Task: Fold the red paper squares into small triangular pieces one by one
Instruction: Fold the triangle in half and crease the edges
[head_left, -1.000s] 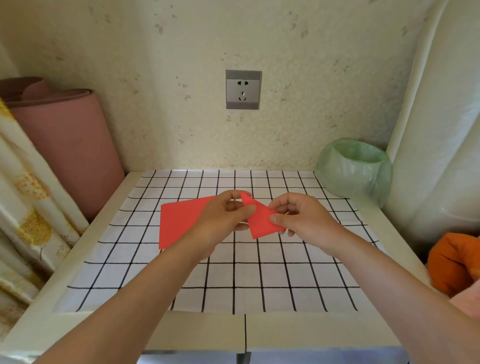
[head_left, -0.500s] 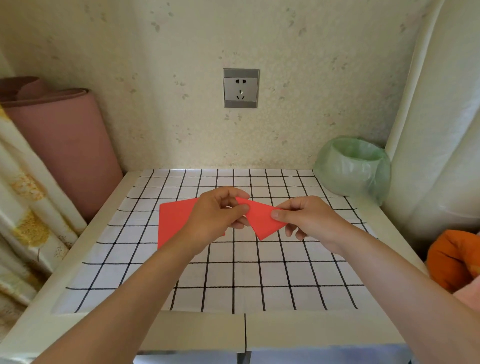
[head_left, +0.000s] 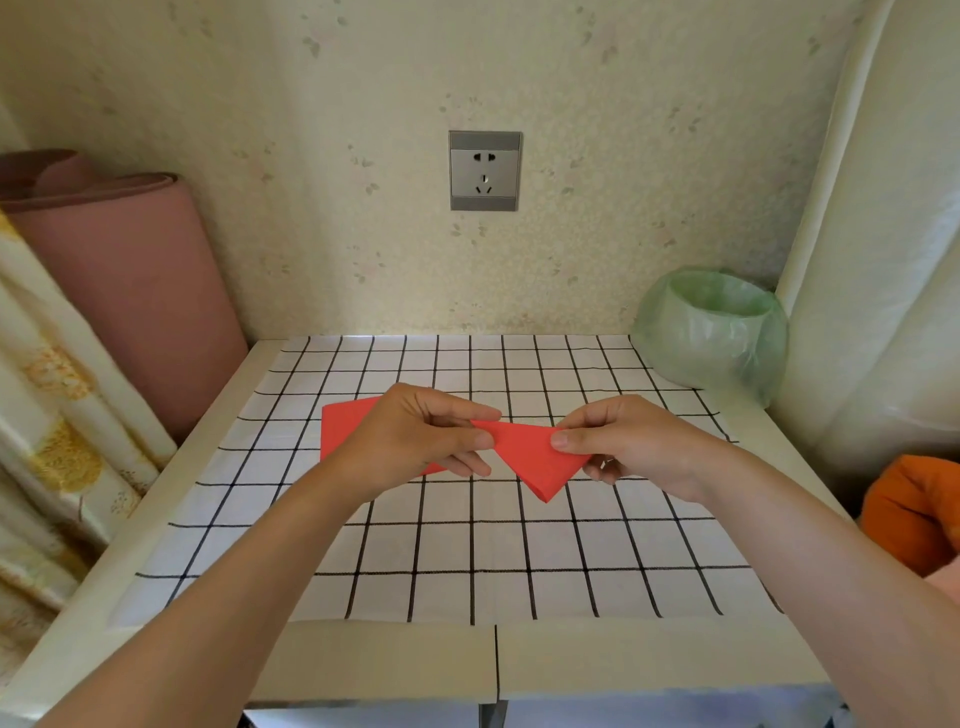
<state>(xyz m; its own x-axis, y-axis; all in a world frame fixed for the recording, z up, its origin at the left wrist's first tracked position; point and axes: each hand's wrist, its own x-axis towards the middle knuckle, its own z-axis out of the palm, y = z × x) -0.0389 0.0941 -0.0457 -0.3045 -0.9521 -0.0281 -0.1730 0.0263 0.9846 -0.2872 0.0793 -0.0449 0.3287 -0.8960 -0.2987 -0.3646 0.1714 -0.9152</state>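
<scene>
A red paper folded into a triangle (head_left: 535, 454) hangs above the middle of the table, its long edge level on top and its point down. My left hand (head_left: 415, 441) pinches its left corner between thumb and fingers. My right hand (head_left: 631, 441) pinches its right corner, thumb on the near face. Flat red paper squares (head_left: 345, 423) lie on the cloth behind my left hand, which hides much of them.
A white cloth with a black grid (head_left: 467, 545) covers the small table. A bin lined with a green bag (head_left: 714, 330) stands at the back right corner. A pink rolled mat (head_left: 130, 280) leans at the left, an orange cushion (head_left: 909, 512) lies at the right.
The held paper has flattened from an upturned flap into a wide triangle. My hands have drawn apart toward its two corners.
</scene>
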